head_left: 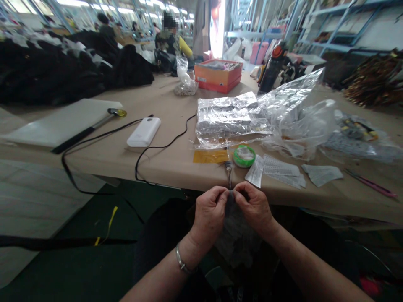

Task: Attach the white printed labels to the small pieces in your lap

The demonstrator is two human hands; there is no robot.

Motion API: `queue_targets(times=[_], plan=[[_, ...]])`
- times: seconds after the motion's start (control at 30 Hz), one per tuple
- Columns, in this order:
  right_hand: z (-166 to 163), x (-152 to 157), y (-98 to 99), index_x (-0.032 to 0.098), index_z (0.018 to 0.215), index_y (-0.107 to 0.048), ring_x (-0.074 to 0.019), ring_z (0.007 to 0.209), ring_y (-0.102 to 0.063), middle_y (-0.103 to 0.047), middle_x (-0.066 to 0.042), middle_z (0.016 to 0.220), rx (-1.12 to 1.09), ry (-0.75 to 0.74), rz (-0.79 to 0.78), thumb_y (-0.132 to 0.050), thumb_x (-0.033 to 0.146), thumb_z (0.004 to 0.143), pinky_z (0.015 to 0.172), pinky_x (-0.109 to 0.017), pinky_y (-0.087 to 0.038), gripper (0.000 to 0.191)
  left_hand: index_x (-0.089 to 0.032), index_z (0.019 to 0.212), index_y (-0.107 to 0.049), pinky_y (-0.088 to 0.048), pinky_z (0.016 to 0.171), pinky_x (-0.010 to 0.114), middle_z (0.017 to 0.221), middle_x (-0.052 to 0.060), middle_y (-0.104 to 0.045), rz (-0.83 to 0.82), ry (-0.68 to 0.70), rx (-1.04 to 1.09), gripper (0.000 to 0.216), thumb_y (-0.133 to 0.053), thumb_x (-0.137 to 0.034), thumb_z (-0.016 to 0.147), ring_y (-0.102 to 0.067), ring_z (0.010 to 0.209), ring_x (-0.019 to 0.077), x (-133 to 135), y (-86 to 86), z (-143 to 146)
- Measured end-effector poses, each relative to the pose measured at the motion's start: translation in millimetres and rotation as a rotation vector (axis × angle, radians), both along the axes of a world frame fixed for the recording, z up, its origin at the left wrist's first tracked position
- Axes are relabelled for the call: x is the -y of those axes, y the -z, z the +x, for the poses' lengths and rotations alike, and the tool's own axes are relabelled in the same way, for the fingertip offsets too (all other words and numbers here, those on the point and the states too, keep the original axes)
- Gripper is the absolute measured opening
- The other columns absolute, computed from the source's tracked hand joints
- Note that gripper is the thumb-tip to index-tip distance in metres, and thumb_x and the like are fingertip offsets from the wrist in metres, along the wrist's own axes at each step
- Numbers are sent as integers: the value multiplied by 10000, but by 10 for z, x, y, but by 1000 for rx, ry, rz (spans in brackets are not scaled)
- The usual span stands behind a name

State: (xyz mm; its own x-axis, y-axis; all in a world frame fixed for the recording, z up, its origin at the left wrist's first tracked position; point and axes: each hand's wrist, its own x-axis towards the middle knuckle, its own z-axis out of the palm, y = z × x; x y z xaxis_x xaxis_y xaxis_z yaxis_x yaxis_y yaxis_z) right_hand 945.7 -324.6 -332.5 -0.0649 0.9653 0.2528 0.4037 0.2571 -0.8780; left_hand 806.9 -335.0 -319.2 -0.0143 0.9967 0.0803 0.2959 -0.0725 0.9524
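In front of the table edge, my left hand (210, 209) and my right hand (254, 207) are close together, each in a pinch between thumb and fingertips. Between them is the top of a thin, sheer grey material (236, 239), which hangs down over my lap. Whether it is cloth or plastic is unclear. Just above the fingertips, a slim metal-tipped tool (229, 170) juts over the edge, next to brown tape (209, 156) on the table. A round green-rimmed container (244, 156) stands close by, with pale contents. Printed paper strips (283, 170) lie right of it.
Crinkled clear plastic bags (233, 117) cover the table's middle. Leftward are a white power bank (144, 132), a black cable (163, 147) and a hammer (90, 130). Pink-handled scissors (371, 183) lie right. Behind stand an orange box (218, 77) and a dark bottle (271, 69).
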Motion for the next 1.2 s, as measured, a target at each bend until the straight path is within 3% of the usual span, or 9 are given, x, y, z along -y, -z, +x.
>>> queue_targets(times=[0.57,0.73,0.8,0.9,1.03,1.1,1.2], plan=[[-21,-49,-14,179,755,-569,-111,595,-517,-549,25,642,-5,17,49,-510,263,847,593,-206,-417,138,-173,797,-650,-437,650,196,711,-2,-646,26,-24,-5,167,-536,-289,831,-569,660,121,-97,68,21],[96,122,-41,191,903,-604,-131,640,-597,-642,1,724,0,-83,-1,-546,292,855,613,-214,-472,126,-179,789,-651,-446,633,197,706,-3,-644,5,14,28,169,-538,-296,833,-577,659,125,24,31,-6],[218,199,-85,203,908,-600,-129,642,-605,-651,-1,746,96,-106,54,-546,264,859,619,-216,-478,96,-182,789,-660,-453,631,205,709,2,-655,-25,17,36,172,-545,-304,830,-588,662,133,74,60,-34],[448,197,-155,207,861,-603,-146,694,-596,-635,-18,769,302,-65,255,-525,216,869,665,-249,-483,80,-190,859,-692,-475,694,228,806,23,-699,-67,12,26,165,-576,-296,809,-627,745,160,104,158,-82],[687,13,-155,170,1096,-599,-270,1024,-530,-630,-97,1056,663,62,445,-566,218,836,899,-425,-438,266,-207,995,-692,-467,824,262,978,44,-707,-59,-8,-11,232,-588,-268,796,-638,899,185,90,283,-124],[739,-61,-107,149,1171,-573,-305,1122,-476,-595,-106,1188,807,65,448,-562,204,839,953,-481,-394,336,-201,929,-710,-470,799,262,926,45,-715,-56,-26,-36,196,-583,-266,794,-644,862,187,91,305,-127],[773,-90,-22,149,1166,-586,-283,1126,-491,-600,-89,1212,857,57,475,-510,178,879,965,-476,-390,299,-190,791,-715,-467,714,250,793,37,-713,-60,-34,-63,154,-586,-275,785,-641,755,182,118,295,-105]])
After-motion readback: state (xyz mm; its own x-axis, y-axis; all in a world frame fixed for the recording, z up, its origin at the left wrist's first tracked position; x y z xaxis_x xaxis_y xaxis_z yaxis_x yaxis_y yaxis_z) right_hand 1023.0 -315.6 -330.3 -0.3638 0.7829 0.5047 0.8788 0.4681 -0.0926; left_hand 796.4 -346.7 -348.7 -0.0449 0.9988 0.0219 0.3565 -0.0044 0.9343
